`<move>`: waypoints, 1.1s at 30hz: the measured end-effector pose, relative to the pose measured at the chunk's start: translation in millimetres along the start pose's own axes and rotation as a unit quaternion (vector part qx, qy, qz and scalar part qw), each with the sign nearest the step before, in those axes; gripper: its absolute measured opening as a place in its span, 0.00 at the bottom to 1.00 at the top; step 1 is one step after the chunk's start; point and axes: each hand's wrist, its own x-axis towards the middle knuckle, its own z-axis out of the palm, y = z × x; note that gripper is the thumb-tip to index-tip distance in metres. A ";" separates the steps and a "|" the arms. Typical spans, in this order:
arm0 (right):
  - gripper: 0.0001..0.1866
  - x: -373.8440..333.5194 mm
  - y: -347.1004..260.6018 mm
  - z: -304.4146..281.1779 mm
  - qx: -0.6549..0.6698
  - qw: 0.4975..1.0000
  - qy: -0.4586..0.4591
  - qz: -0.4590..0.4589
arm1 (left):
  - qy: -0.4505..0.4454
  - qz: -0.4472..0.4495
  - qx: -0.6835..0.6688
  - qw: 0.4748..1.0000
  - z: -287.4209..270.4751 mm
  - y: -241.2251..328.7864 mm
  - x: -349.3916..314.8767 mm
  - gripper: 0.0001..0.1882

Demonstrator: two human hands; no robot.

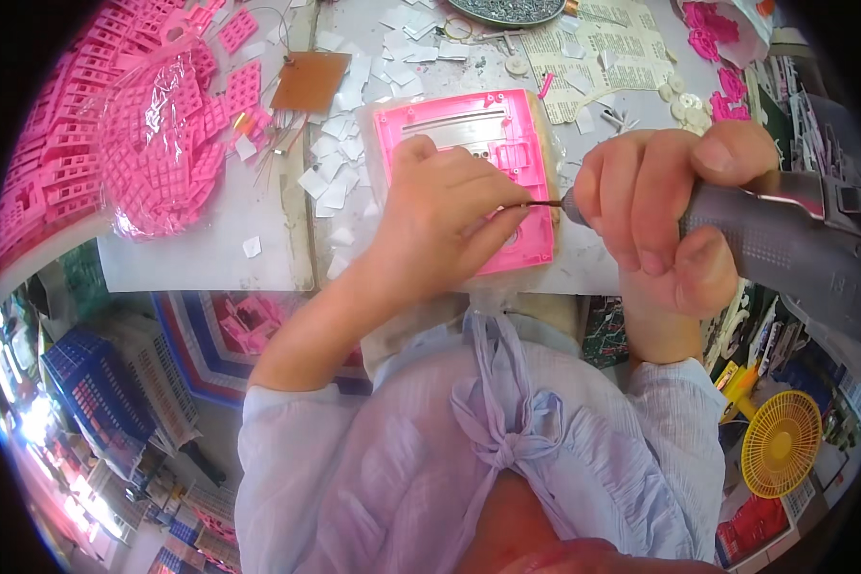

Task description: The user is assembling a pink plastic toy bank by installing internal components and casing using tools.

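My right hand (655,196) is wrapped round a dark grey electric screwdriver (775,234), held sideways with its thin bit (545,203) pointing left. My left hand (450,210) is closed in a pinch at the tip of that bit. Whatever sits between its thumb and forefinger is hidden. Beneath the left hand lies a pink plastic housing (538,182), open side up, with ribs, posts and a pale slotted strip near its far edge. Clear plastic film shows around the housing. The left hand covers much of its near left part.
Pink keypads in a clear bag (153,143) lie at the left. White paper squares (330,177) are scattered beside a brown square board (311,81) with wires. A dish of small metal screws (507,10) stands at the back, near white round parts (689,110). A yellow fan (781,444) is lower right.
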 end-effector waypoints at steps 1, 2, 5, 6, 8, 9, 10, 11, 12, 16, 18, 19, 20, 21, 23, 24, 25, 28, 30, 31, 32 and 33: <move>0.23 -1.7 -0.3 2.4 -0.007 1.000 0.005 0.002 | 0.004 0.000 -0.004 1.000 0.2 1.7 0.4 0.09; 0.23 -2.6 -0.6 4.3 -0.013 1.000 0.011 0.002 | 0.008 0.001 -0.009 1.000 0.3 2.6 1.0 0.09; 0.22 -6.6 2.2 11.0 -0.025 1.000 0.016 0.004 | 0.019 0.008 0.019 1.000 4.5 -0.9 -5.9 0.10; 0.22 -6.8 2.8 9.0 -0.031 0.999 0.021 0.004 | 0.027 0.019 0.041 0.999 5.1 0.1 -6.8 0.10; 0.22 -7.9 5.0 6.5 -0.032 0.999 0.030 0.003 | 0.043 0.043 0.084 0.995 5.6 2.3 -7.7 0.11; 0.22 -7.9 8.1 5.3 -0.021 0.999 0.039 0.001 | 0.036 0.031 0.095 0.994 3.4 2.5 -7.4 0.12; 0.22 -8.1 12.0 2.3 -0.007 0.999 0.046 -0.006 | 0.028 0.019 0.106 0.994 -1.5 2.4 -6.6 0.13; 0.21 -9.0 15.9 0.0 0.006 0.998 0.055 -0.014 | 0.021 0.007 0.116 0.993 -5.3 1.3 -7.2 0.15; 0.22 -12.1 21.4 -1.6 0.026 0.997 0.071 -0.021 | 0.002 0.016 0.122 0.992 -7.9 -2.6 -9.7 0.16; 0.22 -14.6 26.1 2.2 0.051 0.994 0.100 -0.015 | -0.021 0.017 0.125 0.992 -11.3 -5.8 -10.7 0.18; 0.22 -12.0 23.2 6.5 0.050 0.993 0.104 -0.012 | 0.006 0.010 0.103 0.995 -6.1 -1.1 -6.3 0.17; 0.22 -9.9 21.6 6.4 0.041 0.995 0.089 -0.013 | 0.026 0.011 0.085 0.996 -0.4 2.2 -2.8 0.16; 0.21 -8.0 20.2 6.4 0.033 0.997 0.074 -0.013 | 0.046 0.013 0.066 0.997 2.4 3.8 -1.0 0.15; 0.21 -7.6 18.4 2.7 0.014 0.999 0.044 -0.014 | 0.037 0.026 0.076 0.996 4.1 2.1 -0.3 0.13; 0.21 -7.0 16.1 1.0 -0.007 1.000 0.017 -0.012 | 0.020 0.051 0.096 0.994 7.3 -1.9 0.6 0.09; 0.21 -7.9 15.2 2.0 -0.009 1.000 0.019 -0.010 | 0.023 0.049 0.086 0.995 7.5 -2.2 0.5 0.09; 0.21 -9.3 13.7 3.2 -0.016 1.000 0.022 -0.006 | 0.025 0.048 0.075 0.996 6.9 -2.1 0.2 0.10; 0.21 -12.6 9.3 7.4 -0.045 0.999 0.030 0.003 | 0.018 0.026 0.063 0.998 4.4 -0.5 -0.4 0.11; 0.21 -11.7 8.6 9.9 -0.069 0.997 0.031 -0.006 | -0.004 0.005 0.074 0.997 1.2 2.9 0.1 0.11; 0.21 -12.0 9.1 10.4 -0.074 0.997 0.036 -0.007 | -0.022 -0.006 0.086 0.996 -0.9 6.8 1.1 0.12; 0.21 -12.2 10.2 11.3 -0.077 0.996 0.040 -0.007 | -0.039 -0.017 0.098 0.994 -2.3 9.5 0.7 0.12; 0.20 -14.9 11.9 10.1 -0.075 0.996 0.050 0.001 | -0.032 -0.019 0.120 0.992 -2.3 9.9 -0.5 0.13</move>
